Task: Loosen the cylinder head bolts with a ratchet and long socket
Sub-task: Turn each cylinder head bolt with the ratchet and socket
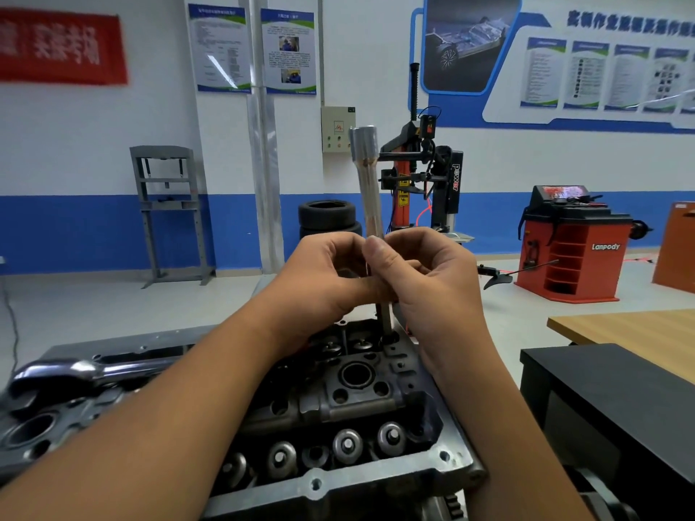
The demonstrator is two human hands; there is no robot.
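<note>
A long silver socket (pixel 367 182) stands nearly upright, its wide end on top and its thin lower end entering a bolt hole at the far end of the grey cylinder head (pixel 376 404). My left hand (pixel 327 276) and my right hand (pixel 436 272) pinch its shaft from either side at mid height, thumbs meeting in front. The chrome ratchet (pixel 75 370) lies loose on the left side of the cylinder head, apart from both hands. The bolt under the socket is hidden.
Valve springs (pixel 348 443) line the near side of the head. A black bench (pixel 609 392) and a wooden tabletop (pixel 639 332) stand at the right. Behind are a tyre changer (pixel 443 174), stacked tyres (pixel 327 216), an orange wheel balancer (pixel 571 246) and a grey press frame (pixel 169 212).
</note>
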